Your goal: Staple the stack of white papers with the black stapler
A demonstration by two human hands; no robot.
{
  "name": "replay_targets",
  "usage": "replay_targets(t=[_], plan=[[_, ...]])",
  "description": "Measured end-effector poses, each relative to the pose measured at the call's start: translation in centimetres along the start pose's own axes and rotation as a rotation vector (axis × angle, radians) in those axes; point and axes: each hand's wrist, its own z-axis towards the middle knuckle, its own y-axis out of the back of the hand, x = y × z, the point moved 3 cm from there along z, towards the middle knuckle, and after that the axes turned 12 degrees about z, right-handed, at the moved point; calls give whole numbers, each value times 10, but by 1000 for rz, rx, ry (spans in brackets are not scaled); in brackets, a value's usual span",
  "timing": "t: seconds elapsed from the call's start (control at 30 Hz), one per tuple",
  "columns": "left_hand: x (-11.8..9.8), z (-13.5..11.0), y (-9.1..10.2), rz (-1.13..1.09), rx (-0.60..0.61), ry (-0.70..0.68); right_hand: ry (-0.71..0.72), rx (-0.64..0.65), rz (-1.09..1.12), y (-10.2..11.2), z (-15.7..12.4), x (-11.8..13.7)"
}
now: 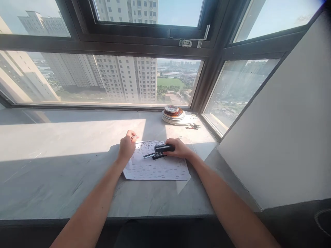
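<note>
My right hand (178,148) grips a black stapler (164,148) above the written sheet of paper (156,171). The stapler is swung wide apart, and its silver staple channel (149,156) points left. My left hand (127,146) is closed in a pinch at the paper's upper left edge. A small shiny thing shows between its fingertips, too small to name. Handwriting covers the upper part of the paper, and rows of short lines fill the lower part.
A stack of plates (173,119) stands on the pale stone sill (64,179) near the window corner. Beside it lies a small dark tangled item (193,127). A white wall (284,137) slants up on the right. Dark window frames (116,47) border the far side.
</note>
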Motion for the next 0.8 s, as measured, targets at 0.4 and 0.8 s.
replay_targets(t=[0.4,0.8], plan=[[-26,-12,-8,-89,309,-377,-58,-101,-21,8,0,-10],[-34,-17,-10,-245,318,-353,-62,-102,6,6,1,-15]])
